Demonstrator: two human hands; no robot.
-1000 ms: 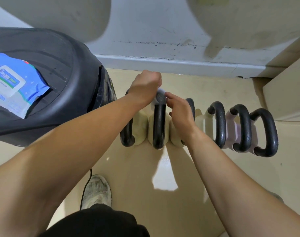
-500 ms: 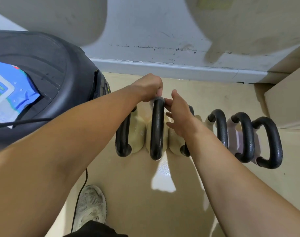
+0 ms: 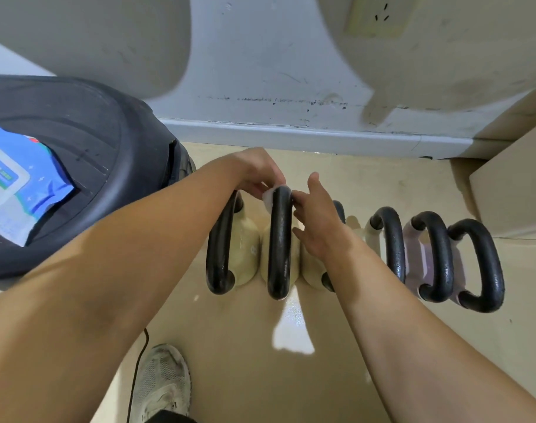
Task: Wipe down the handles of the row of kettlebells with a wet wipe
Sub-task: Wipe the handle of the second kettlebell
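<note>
Left hand (image 3: 254, 175) pinches wet wipe (image 3: 268, 199) on kettlebell handle (image 3: 279, 239); right hand (image 3: 320, 227), fingers seemingly relaxed, touches it. Beige floor (image 3: 260, 355) below them, scuffed wall (image 3: 276, 71) beyond.

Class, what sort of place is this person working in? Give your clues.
Probably a gym or home workout corner: a row of kettlebells stands on the floor, beside what looks like a large black tyre with a pack of wet wipes on it.
</note>
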